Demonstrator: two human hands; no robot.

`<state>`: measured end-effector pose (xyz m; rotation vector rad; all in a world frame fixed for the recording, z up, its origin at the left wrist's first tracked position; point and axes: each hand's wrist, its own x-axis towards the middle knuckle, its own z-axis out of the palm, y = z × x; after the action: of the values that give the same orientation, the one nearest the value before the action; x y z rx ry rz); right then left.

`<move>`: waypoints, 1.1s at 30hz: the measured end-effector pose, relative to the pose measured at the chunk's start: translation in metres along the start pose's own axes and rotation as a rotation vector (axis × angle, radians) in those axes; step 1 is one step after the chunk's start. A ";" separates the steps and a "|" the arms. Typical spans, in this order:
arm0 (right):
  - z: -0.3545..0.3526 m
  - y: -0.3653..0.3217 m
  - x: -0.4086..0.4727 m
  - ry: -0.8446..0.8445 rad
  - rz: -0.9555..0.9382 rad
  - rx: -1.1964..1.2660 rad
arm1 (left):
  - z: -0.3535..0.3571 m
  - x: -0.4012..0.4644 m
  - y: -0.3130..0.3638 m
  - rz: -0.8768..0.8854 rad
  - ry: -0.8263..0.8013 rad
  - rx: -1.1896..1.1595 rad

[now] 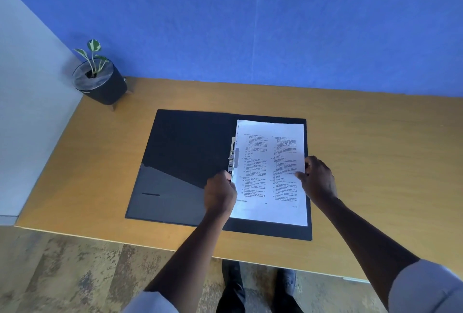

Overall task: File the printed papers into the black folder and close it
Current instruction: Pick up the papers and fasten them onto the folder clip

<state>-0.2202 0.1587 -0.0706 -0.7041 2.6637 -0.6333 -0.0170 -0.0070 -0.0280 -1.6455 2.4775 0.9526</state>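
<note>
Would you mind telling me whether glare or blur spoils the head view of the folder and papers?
Head view: a pale sheen crosses the black folder near its left corner; the printed papers are bright, their text too soft to read; wide-angle bending bows the table edges.

Folder [190, 162] lies open, centre of frame, on the table [375, 162]. Papers [270, 172] sit on its right half, metal clip [233, 160] along their left edge at the fold. Left hand [219, 195] at the papers' lower-left edge, beside the clip; right hand [318, 177] on their right edge. Potted plant [99, 77] upper left, at the table's far corner, well apart from folder. Shoes [260, 287] on the floor [75, 270], bottom centre.
</note>
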 end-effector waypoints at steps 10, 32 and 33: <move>0.002 0.003 -0.003 -0.005 0.009 0.053 | 0.002 0.001 0.001 -0.025 0.025 -0.020; -0.006 0.005 -0.007 -0.055 -0.051 0.054 | 0.003 0.000 -0.003 0.028 0.025 0.008; -0.006 0.005 -0.007 -0.060 -0.054 0.050 | 0.003 0.000 -0.004 0.035 0.018 0.011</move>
<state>-0.2186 0.1686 -0.0667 -0.7706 2.5729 -0.6804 -0.0141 -0.0066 -0.0322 -1.6199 2.5272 0.9302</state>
